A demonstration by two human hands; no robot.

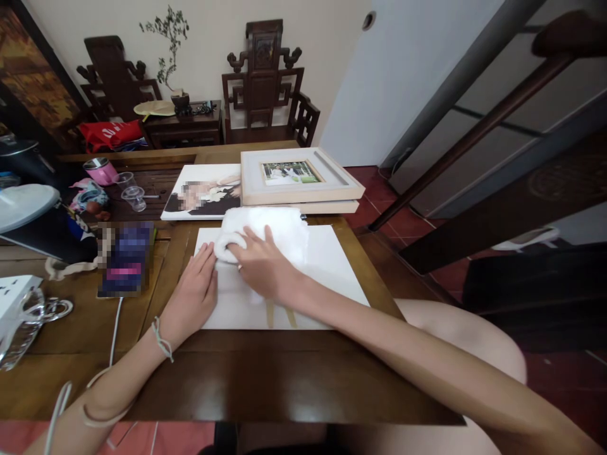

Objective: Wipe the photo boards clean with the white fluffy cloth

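A glossy white panel (327, 284) lies flat on the wooden table in front of me. My right hand (263, 259) presses a folded white cloth (265, 221) onto its upper part, with the thumb side tucked into a fold. My left hand (196, 287) rests along the panel's left edge with its fingers stretched out, the tips close to the cloth. Two tan streaks (279, 314) show near the panel's lower edge; whether they are marks or reflections I cannot tell.
Behind the panel lie stacked picture frames (294, 177) and a photo print (203, 189). To the left are a phone (126, 259) with a cable, a dark bin with a pale lid (26, 205), a pink mug (100, 170), clear cups (134, 197) and a power strip (16, 297).
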